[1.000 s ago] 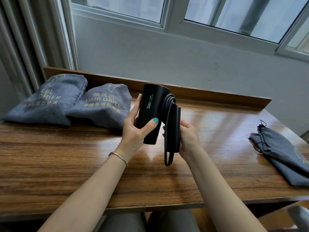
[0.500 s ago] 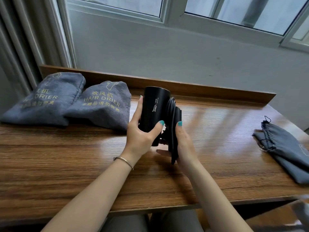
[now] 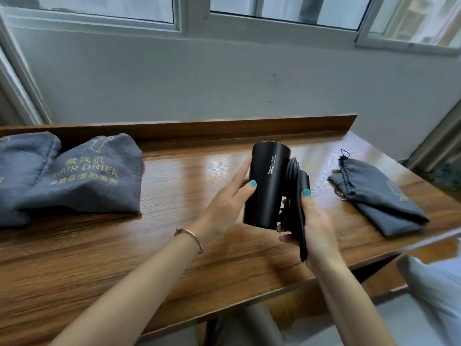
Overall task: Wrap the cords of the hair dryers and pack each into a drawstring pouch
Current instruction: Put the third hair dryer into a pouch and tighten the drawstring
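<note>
A matte black, cylinder-bodied hair dryer (image 3: pixel 268 183) is held upright above the middle of a glossy brown wooden table (image 3: pixel 99 258), a little right of centre. The left hand (image 3: pixel 225 204) grips the barrel from the left side, thumb across the near face and fingers curled round the far side. A thin metal bangle (image 3: pixel 190 237) sits on that wrist. The right hand (image 3: pixel 315 226) clamps the folded black handle (image 3: pixel 303 216) and the black power cord (image 3: pixel 291 176), which lies in loops between handle and barrel; its thumb presses the handle's upper part while the fingers curl beneath. Both thumbnails are painted teal.

On the far left of the table two stuffed grey drawstring pouches lie side by side and touching: the outer one (image 3: pixel 23 171) is cut by the left edge of view, the inner one (image 3: pixel 92 176) bears yellow "HAIR DRIER" lettering with Chinese characters. To the right, well apart from the hands, a flat grey drawstring pouch (image 3: pixel 379 198) lies folded on the tabletop, its black string at the far end. A raised wooden lip (image 3: pixel 199 127) runs along the table's far edge, against a pale grey wall (image 3: pixel 224 78) below white-framed windows (image 3: pixel 194 21).
</note>
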Demonstrator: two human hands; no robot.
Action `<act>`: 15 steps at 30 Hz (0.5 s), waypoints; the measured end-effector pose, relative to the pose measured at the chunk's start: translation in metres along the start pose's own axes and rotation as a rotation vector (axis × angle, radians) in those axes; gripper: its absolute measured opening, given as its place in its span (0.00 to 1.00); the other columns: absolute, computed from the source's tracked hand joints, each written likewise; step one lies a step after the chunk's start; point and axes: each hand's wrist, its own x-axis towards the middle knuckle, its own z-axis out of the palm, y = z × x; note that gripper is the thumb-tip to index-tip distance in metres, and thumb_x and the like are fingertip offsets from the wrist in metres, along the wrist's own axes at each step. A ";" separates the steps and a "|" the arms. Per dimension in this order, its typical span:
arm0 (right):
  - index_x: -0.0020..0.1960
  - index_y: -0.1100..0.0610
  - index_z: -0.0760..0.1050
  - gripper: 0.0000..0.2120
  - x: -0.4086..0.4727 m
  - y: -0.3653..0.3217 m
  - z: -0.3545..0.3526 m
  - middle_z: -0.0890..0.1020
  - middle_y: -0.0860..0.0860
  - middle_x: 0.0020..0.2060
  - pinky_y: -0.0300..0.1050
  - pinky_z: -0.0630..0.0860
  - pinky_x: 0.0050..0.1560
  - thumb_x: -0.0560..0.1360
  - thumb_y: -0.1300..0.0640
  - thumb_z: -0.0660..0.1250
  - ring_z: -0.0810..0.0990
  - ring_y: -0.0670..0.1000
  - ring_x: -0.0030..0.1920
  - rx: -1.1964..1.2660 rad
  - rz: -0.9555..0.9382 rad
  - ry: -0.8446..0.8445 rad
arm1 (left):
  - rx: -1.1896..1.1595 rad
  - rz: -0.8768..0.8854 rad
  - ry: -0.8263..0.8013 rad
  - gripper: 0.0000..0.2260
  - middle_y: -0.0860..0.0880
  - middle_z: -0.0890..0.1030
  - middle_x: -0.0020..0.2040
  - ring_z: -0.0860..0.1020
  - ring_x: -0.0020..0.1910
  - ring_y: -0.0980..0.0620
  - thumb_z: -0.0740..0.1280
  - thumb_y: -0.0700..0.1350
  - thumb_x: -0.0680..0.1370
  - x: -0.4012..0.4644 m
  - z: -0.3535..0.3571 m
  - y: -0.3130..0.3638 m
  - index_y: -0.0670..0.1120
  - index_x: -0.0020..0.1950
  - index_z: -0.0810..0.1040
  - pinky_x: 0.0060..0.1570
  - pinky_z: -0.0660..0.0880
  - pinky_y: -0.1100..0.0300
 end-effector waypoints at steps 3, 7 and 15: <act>0.47 0.58 0.79 0.20 0.005 -0.007 -0.048 0.83 0.52 0.32 0.46 0.75 0.31 0.81 0.44 0.57 0.80 0.50 0.28 0.031 0.033 0.154 | 0.061 -0.029 -0.053 0.22 0.56 0.70 0.71 0.69 0.70 0.55 0.55 0.55 0.80 0.039 0.045 -0.006 0.67 0.75 0.60 0.72 0.64 0.45; 0.46 0.58 0.79 0.20 0.011 -0.011 -0.111 0.81 0.54 0.30 0.41 0.73 0.26 0.81 0.44 0.58 0.78 0.51 0.26 0.059 0.079 0.307 | 0.120 -0.108 -0.120 0.20 0.50 0.74 0.67 0.72 0.64 0.53 0.56 0.47 0.83 0.094 0.109 -0.026 0.50 0.76 0.62 0.66 0.67 0.56; 0.52 0.57 0.77 0.19 0.012 -0.003 -0.191 0.82 0.55 0.34 0.41 0.73 0.24 0.80 0.42 0.59 0.80 0.52 0.29 0.121 0.167 0.447 | 0.783 0.195 -0.387 0.21 0.47 0.77 0.62 0.74 0.61 0.46 0.69 0.43 0.73 0.181 0.189 -0.055 0.47 0.65 0.71 0.62 0.70 0.52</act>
